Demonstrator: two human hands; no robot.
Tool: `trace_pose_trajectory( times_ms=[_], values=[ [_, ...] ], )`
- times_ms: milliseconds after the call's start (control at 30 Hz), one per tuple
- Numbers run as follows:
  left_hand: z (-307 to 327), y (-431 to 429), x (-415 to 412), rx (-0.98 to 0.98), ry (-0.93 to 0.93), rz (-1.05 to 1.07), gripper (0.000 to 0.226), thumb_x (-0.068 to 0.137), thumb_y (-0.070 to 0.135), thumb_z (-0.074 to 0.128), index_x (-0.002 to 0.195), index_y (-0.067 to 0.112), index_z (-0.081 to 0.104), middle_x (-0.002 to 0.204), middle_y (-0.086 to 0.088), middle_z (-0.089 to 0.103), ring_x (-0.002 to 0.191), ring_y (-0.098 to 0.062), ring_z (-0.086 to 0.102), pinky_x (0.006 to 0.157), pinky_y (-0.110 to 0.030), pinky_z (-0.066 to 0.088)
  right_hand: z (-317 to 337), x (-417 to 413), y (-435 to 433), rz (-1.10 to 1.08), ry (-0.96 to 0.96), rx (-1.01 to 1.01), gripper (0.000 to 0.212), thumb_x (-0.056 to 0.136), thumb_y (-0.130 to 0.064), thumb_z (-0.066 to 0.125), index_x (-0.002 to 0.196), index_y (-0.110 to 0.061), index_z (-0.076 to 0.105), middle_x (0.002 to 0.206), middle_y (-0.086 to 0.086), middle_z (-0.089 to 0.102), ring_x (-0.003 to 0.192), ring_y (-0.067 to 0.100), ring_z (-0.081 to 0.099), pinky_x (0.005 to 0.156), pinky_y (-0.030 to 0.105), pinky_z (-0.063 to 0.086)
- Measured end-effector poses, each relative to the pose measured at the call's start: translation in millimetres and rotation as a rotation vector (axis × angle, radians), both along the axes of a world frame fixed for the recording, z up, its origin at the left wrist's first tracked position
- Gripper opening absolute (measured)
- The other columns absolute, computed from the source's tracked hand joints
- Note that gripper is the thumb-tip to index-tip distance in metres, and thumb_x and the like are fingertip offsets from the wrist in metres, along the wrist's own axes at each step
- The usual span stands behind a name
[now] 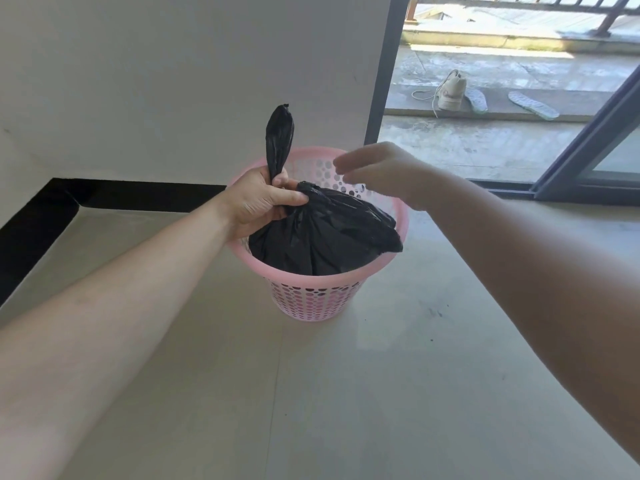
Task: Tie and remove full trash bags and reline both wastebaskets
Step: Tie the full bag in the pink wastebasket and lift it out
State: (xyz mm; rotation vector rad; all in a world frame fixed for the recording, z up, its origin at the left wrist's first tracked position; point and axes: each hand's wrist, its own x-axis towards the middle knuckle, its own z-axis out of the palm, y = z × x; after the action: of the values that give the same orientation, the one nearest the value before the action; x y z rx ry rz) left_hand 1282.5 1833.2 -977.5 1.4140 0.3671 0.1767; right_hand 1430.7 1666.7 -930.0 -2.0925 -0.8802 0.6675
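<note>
A pink perforated wastebasket stands on the floor in the middle of the view. A full black trash bag fills it. My left hand grips the gathered neck of the bag, and a twisted tail of black plastic sticks up above my fist. A second black flap droops over the basket's right rim. My right hand hovers above the far right rim with relaxed fingers, holding nothing and not touching the bag.
A white wall with a black baseboard stands right behind the basket. To the right, an open sliding door leads to a balcony with a shoe and two insoles. Pale floor tiles lie in front.
</note>
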Motion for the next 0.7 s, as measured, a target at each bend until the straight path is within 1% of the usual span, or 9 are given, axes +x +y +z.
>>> trace_pose_trajectory(
  times_ms=[100,167,233,300,400,433,500,600,700],
  values=[
    [2.4,2.9,-1.8,-0.002,-0.011,-0.025,0.050,0.087,-0.014,0.062,0.067,0.021,0.032,0.081,-0.003,0.065,0.089,-0.024,0.072,0.071,-0.029,0.056,-6.1,-9.9,8.5,0.151,0.046,-0.091,0.034,0.090,-0.019,0.069,0.121,-0.030,0.071,0.114,-0.015,0.071,0.103,0.004,0.064,0.093,0.025,0.050],
    [1.9,5.2,-4.3,-0.029,-0.021,-0.018,0.049,0.086,-0.013,0.062,0.067,0.021,0.033,0.077,-0.001,0.069,0.088,-0.024,0.073,0.069,-0.028,0.057,-10.2,-13.7,13.6,0.184,0.018,-0.102,0.031,0.088,-0.023,0.071,0.117,-0.035,0.073,0.109,-0.016,0.073,0.103,0.008,0.067,0.097,0.031,0.052],
    [1.0,7.2,-5.9,-0.075,-0.032,0.018,0.048,0.086,-0.013,0.063,0.066,0.020,0.034,0.070,0.000,0.066,0.082,-0.023,0.074,0.067,-0.027,0.056,-13.7,-14.9,16.3,0.168,-0.025,-0.083,0.023,0.086,-0.030,0.073,0.108,-0.039,0.073,0.100,-0.018,0.074,0.097,0.006,0.069,0.095,0.035,0.055],
    [-0.7,9.4,-4.4,-0.118,-0.041,0.082,0.048,0.086,-0.013,0.062,0.065,0.020,0.035,0.059,0.003,0.060,0.072,-0.020,0.073,0.064,-0.025,0.056,-15.9,-15.5,17.3,0.111,-0.086,-0.018,0.016,0.081,-0.045,0.076,0.096,-0.042,0.071,0.092,-0.020,0.073,0.089,0.003,0.068,0.087,0.031,0.057],
    [-2.5,10.2,0.8,-0.149,-0.033,0.165,0.047,0.085,-0.011,0.065,0.066,0.021,0.035,0.055,0.002,0.059,0.061,-0.017,0.069,0.057,-0.025,0.055,-16.8,-16.6,14.5,0.110,-0.208,0.039,0.036,0.065,-0.065,0.081,0.090,-0.040,0.073,0.085,-0.019,0.072,0.083,0.000,0.068,0.075,0.022,0.054],
    [-3.2,9.6,2.7,-0.157,-0.026,0.183,0.048,0.084,-0.011,0.065,0.066,0.021,0.035,0.055,0.001,0.059,0.059,-0.017,0.069,0.055,-0.025,0.055,-17.8,-16.9,13.5,0.139,-0.283,0.037,0.036,0.063,-0.063,0.083,0.089,-0.040,0.075,0.084,-0.019,0.072,0.081,0.001,0.067,0.075,0.023,0.054],
    [-4.3,7.7,6.2,-0.175,-0.009,0.212,0.049,0.083,-0.011,0.067,0.064,0.022,0.035,0.055,0.001,0.058,0.055,-0.014,0.067,0.050,-0.022,0.052,-20.5,-17.4,12.1,0.184,-0.494,0.039,0.023,0.075,-0.048,0.082,0.094,-0.037,0.078,0.087,-0.018,0.070,0.083,0.008,0.066,0.080,0.032,0.055],
    [-4.9,5.8,9.8,-0.192,0.001,0.250,0.052,0.081,-0.009,0.070,0.062,0.023,0.034,0.055,0.003,0.055,0.051,-0.009,0.065,0.045,-0.019,0.046,-20.7,-20.9,14.4,0.184,-0.780,0.000,0.019,0.094,-0.034,0.061,0.102,-0.030,0.077,0.099,-0.004,0.069,0.088,0.023,0.063,0.079,0.037,0.052],
    [-3.0,5.6,11.6,-0.229,-0.021,0.256,0.052,0.082,-0.006,0.072,0.063,0.023,0.033,0.049,0.008,0.055,0.053,-0.006,0.065,0.048,-0.019,0.046,-17.3,-29.3,25.1,0.074,-0.784,-0.098,0.026,0.096,-0.023,0.046,0.084,-0.017,0.068,0.081,0.008,0.065,0.076,0.035,0.060,0.068,0.040,0.052]
  ],
)
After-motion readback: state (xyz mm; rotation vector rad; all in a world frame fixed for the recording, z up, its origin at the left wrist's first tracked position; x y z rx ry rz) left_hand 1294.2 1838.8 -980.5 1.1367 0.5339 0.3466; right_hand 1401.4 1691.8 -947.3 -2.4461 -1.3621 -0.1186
